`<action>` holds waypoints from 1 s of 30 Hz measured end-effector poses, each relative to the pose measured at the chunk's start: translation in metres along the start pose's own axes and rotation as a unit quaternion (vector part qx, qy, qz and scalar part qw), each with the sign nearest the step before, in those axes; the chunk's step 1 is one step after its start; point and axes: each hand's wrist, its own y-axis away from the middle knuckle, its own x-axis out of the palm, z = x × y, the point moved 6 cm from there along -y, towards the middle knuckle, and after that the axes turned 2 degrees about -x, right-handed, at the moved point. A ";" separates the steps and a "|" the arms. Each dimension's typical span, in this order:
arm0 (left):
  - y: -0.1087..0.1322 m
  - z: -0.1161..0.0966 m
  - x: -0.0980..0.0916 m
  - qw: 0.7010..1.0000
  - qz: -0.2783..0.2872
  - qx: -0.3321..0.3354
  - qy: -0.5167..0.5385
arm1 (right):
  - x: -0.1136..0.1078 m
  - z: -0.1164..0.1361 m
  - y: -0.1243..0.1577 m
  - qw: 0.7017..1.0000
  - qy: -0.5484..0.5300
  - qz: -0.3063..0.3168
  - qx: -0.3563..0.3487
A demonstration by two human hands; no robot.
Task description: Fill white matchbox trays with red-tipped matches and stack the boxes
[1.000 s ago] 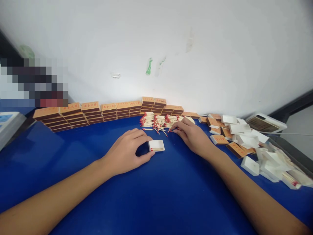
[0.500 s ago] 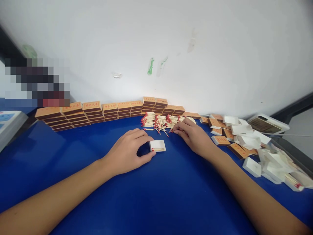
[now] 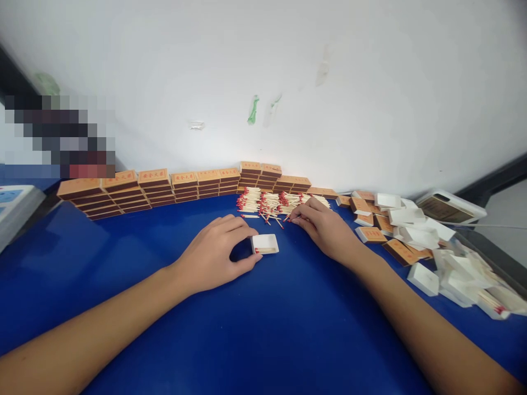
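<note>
Hardly shifted in the last second: still holding the tray (image 3: 269, 241) on the bench (image 3: 230, 334) in the left hand's (image 3: 216, 252) grip, between thumb and finger. Still poised at the matches (image 3: 269, 203) with the right hand (image 3: 325, 226) nearly pinched, impossible to tell if on a match; so no visible gain inside the tray.

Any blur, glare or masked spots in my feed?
Head view: pixelated patch masks part of the left; faint sheen on the blue table, left side; far-right white trays look soft and stretched; left hand and matchbox tray fairly clear.
</note>
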 end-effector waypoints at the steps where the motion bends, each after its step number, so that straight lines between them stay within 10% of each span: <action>1: 0.000 0.000 0.000 1.000 0.000 -0.001 0.000 | 0.001 0.001 0.000 1.000 0.001 -0.002 -0.003; 23: 0.000 0.000 0.000 1.000 0.004 -0.007 0.000 | -0.001 0.013 0.000 0.999 -0.045 -0.006 -0.024; 30: -0.001 -0.002 0.000 1.000 -0.001 0.000 0.002 | -0.016 0.051 0.004 0.996 -0.062 -0.056 -0.026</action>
